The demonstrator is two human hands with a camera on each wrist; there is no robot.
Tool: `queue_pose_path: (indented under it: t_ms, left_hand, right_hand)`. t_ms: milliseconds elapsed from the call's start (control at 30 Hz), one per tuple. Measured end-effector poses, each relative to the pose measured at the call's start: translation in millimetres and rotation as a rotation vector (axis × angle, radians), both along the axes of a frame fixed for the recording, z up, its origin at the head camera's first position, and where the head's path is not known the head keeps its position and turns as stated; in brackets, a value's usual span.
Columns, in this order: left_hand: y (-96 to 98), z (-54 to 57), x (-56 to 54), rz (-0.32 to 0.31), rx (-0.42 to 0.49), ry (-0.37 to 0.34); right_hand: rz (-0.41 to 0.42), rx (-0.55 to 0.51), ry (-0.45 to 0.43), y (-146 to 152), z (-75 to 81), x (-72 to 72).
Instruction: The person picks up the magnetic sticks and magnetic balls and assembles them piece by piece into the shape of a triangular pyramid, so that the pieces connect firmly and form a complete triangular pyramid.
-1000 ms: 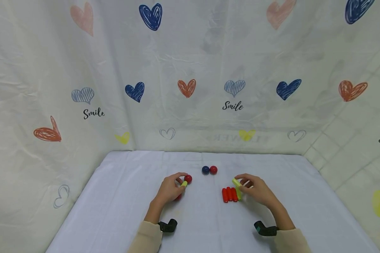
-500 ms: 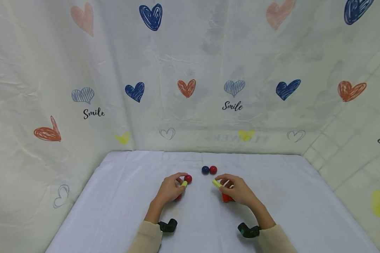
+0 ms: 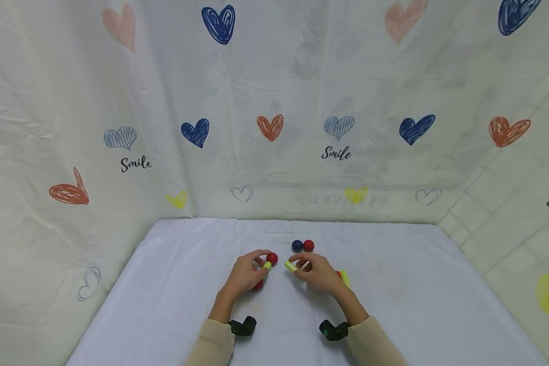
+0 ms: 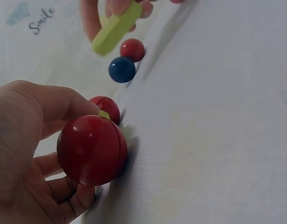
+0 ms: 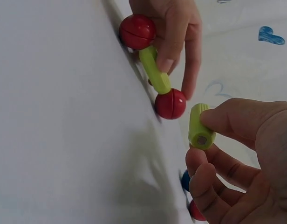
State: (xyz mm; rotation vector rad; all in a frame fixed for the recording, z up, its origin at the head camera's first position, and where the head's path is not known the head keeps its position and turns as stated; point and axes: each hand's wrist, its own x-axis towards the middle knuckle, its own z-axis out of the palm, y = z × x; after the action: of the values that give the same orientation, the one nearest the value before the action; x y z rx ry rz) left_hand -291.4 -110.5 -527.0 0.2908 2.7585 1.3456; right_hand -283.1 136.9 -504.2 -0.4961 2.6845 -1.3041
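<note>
My left hand (image 3: 244,275) grips a yellow-green magnetic rod (image 5: 154,70) low over the white cloth. A red ball (image 5: 137,31) sits at one end of that rod and a second red ball (image 5: 170,103) at its other end. Across from it, my right hand (image 3: 319,274) pinches another yellow-green magnetic rod (image 5: 201,126) between thumb and fingers, raised above the cloth. Its end with a small grey disc shows in the right wrist view. A gap separates this rod from the far red ball (image 3: 272,258) of the left piece.
Behind the hands, a dark blue ball (image 3: 297,246) and a red ball (image 3: 308,246) lie side by side. Right of my right hand lies a yellow-green rod (image 3: 345,277) beside red rods (image 3: 338,273), mostly hidden by that hand. A heart-printed curtain (image 3: 297,168) borders the table.
My right hand has carried its yellow-green rod left from above the row of rods, close to the left hand's piece. The left hand has stayed in place.
</note>
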Motion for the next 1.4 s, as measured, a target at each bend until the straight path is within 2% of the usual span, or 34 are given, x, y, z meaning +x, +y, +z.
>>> queue_pose_path:
  t_ms: [300, 700, 1400]
  left_hand:
    - [0.2, -0.9, 1.2, -0.012, 0.012, 0.008]
    - [3.8, -5.6, -0.9, -0.025, 0.025, -0.022]
    - [1.8, -3.9, -1.8, -0.015, 0.013, 0.023]
  right_hand:
    - [0.002, -0.024, -0.068, -18.9, -10.9, -5.9]
    - [-0.048, -0.003, -0.093, -33.6, -13.3, -3.5]
    - [-0.039, 0.014, -0.084, -27.8, -13.4, -7.0]
